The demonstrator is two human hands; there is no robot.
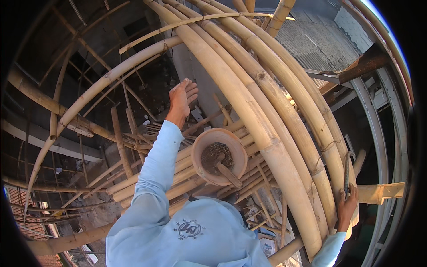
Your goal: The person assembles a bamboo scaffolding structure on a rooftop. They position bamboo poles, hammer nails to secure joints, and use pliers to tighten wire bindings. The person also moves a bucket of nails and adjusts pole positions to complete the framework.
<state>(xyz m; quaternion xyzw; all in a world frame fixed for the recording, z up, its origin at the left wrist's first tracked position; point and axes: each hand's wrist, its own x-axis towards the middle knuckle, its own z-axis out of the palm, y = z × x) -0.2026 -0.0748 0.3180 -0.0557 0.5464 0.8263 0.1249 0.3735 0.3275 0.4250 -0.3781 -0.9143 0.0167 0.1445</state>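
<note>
My left hand [181, 99] is raised in front of me, fingers stretched out and nothing in it, beside the thick bamboo poles. At the far right, my right hand [346, 207] rests against the outer bamboo poles [327, 133]. Its fingers are closed round the lower end of a short, dark, ribbed metal rod [347, 171], which points upward. Between my arms stands a round pale-orange bucket [200, 167] with straw-like bits [216, 153] in the bottom. A tool with a wooden handle [229, 175] leans across its near rim; its head is partly hidden.
Under the bucket lies a platform of bamboo poles [180, 191]. Bamboo scaffolding [95, 89] crosses the left side above a deep drop. A thin split-bamboo strip [200, 18] spans the top. Beyond the poles are a corrugated roof [311, 42] and metal framing [378, 120].
</note>
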